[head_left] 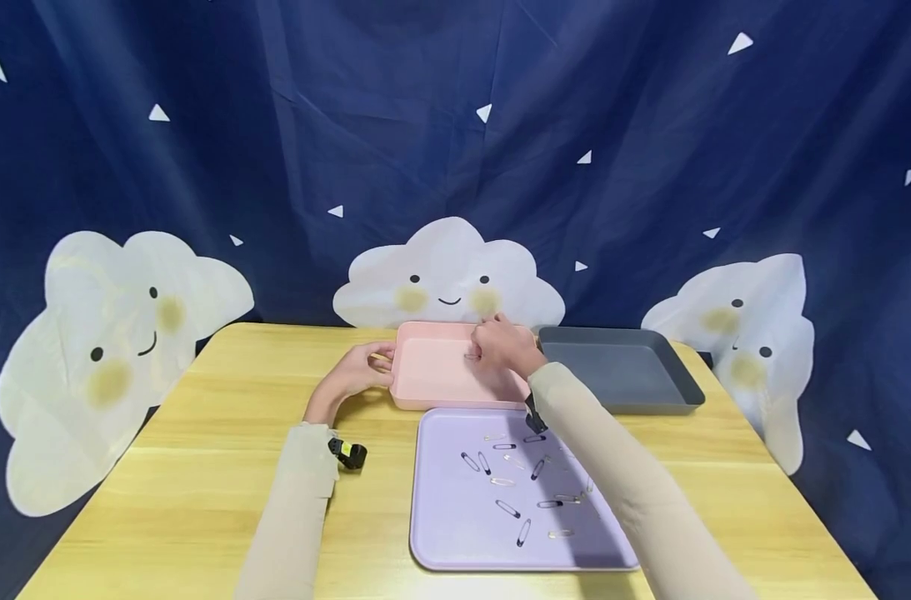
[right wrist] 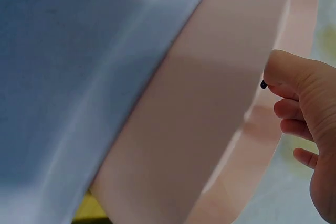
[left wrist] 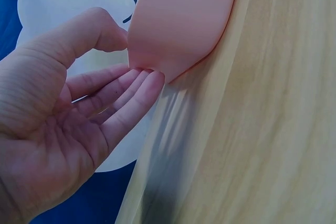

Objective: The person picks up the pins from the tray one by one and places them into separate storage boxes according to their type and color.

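My right hand (head_left: 500, 343) is over the pink tray (head_left: 432, 367) and pinches a safety pin (head_left: 471, 357) between thumb and fingertips. In the right wrist view the pin's black end (right wrist: 263, 84) shows under the thumb; the hand (right wrist: 310, 90) hides the rest. At the tray's left end my left hand (head_left: 357, 371) holds the wall, its bent thumb at the rim and fingers at a corner, as the left wrist view shows. Closer to me lies a lilac tray (head_left: 447, 533) with several scattered safety pins (head_left: 508, 508), some black-ended, some gold-coloured.
To the right of the pink tray stands a dark grey tray (head_left: 620, 367), its edge close to the pink one. All three trays rest on a wooden table (head_left: 200, 483). A blue curtain (head_left: 425, 125) with cloud faces hangs behind the table.
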{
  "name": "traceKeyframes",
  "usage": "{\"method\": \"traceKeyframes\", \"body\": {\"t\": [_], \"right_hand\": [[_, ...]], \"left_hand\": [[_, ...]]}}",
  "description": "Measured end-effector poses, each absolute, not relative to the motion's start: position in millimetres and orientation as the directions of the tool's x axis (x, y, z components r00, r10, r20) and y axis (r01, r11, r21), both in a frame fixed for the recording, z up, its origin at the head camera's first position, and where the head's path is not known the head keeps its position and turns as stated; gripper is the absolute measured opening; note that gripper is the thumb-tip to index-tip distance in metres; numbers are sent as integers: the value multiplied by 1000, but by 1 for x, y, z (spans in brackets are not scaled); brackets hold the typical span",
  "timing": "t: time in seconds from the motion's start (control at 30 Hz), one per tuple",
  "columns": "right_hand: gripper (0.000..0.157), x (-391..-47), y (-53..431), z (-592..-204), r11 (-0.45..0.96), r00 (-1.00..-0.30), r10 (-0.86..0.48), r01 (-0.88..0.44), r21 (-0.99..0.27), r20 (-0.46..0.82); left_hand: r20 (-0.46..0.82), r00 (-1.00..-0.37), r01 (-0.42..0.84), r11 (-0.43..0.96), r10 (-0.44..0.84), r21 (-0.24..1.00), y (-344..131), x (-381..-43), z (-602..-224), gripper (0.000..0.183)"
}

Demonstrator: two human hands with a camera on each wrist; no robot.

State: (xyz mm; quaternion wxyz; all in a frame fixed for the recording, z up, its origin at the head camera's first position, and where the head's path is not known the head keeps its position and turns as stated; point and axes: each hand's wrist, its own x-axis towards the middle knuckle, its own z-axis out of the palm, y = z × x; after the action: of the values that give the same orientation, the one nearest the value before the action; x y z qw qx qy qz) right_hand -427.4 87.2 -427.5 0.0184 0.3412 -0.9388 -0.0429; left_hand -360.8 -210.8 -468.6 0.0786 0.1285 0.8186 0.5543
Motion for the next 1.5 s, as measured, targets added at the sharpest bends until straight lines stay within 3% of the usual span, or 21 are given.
{"method": "traceKeyframes", "body": {"t": [0.73,0.93,1.2,1.5], "right_hand": [[21,-428,90,-420,772,-776,-629,-631,72,-53],[25,-418,102,-412,747,-746,-665,-663,38,44],[20,-390,128,-395,657,-665,-713,-744,-119,221],[18,-345,152,-384,570,-563,-765,-818,-77,312]], "left_hand": [[15,-955,129,368,297,921,-207,-363,-473,71],[49,-946,165,346,321,924,-208,-363,-472,69],[65,-941,179,326,333,928,-212,-364,-475,69],[55,-941,169,322,335,932,-215,-360,-475,71]]}}
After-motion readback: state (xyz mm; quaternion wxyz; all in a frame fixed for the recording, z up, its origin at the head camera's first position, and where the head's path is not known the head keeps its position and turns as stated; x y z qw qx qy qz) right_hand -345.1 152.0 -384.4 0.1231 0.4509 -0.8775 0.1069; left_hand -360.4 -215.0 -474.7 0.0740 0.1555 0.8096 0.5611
